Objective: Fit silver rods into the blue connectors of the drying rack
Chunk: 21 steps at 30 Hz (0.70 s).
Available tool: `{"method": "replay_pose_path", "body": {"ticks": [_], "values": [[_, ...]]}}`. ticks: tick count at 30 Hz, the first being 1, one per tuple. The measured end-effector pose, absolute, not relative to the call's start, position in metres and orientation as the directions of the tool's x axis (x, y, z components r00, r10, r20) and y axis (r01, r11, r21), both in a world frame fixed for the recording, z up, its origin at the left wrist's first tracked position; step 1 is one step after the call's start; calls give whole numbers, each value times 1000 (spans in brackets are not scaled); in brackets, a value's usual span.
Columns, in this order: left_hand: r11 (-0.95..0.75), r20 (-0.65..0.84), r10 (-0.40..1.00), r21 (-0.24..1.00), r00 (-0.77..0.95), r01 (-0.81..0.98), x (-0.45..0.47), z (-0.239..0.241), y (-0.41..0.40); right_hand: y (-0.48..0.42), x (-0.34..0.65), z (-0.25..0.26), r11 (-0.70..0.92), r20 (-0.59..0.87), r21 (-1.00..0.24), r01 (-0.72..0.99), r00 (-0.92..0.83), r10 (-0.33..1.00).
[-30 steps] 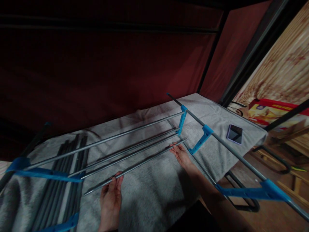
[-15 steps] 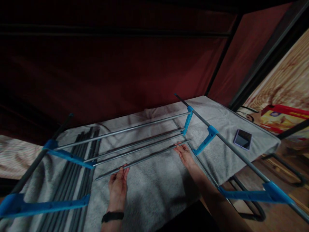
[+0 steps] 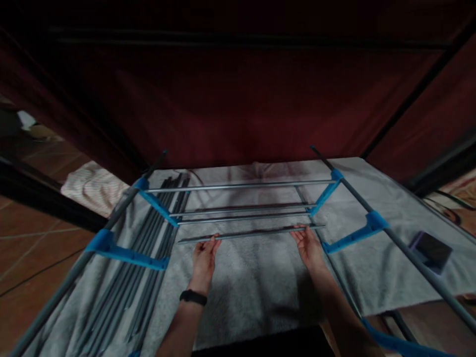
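1. The single head camera looks out from the person's own head, angled forward and down.
2. It faces a dark red panel (image 3: 253, 104) almost squarely, which fills most of the upper part.
3. The left hand (image 3: 204, 255) and right hand (image 3: 308, 248) appear at close range, below the middle.
4. The view also takes in grey cloth (image 3: 253, 282) beneath them and, leftmost, floor (image 3: 37, 258).

The rod (image 3: 256, 233) is grey, the brackets (image 3: 128, 254) blue, the panel (image 3: 245, 109) dark red

Bottom edge crops the near right bracket (image 3: 399, 343) and tube pile (image 3: 122, 290). Phone (image 3: 432, 250) is blurred. Left hand (image 3: 204, 255) and right hand (image 3: 308, 247) each hide some rod (image 3: 255, 234).
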<state>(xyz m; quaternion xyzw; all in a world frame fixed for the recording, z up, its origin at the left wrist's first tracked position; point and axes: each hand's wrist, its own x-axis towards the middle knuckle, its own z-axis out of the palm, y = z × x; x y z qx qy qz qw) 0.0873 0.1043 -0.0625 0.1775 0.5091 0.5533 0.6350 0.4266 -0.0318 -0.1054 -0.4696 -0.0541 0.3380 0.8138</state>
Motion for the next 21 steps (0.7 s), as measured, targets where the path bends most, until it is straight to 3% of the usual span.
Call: {"method": "replay_pose_path", "body": {"ticks": [8,14,21], "values": [[266,-351,936,740,-18,-618,83,-72,94,-40,440,-119,311,-254,-802,-510,762,596],[284,-368,930,687,17,-669,82,-74,90,-45,446,-126,269,-234,-848,-456,779,582],[250,-474,873,632,-111,-733,75,-64,105,-45,445,-123,214,-231,-883,-419,782,579]]}}
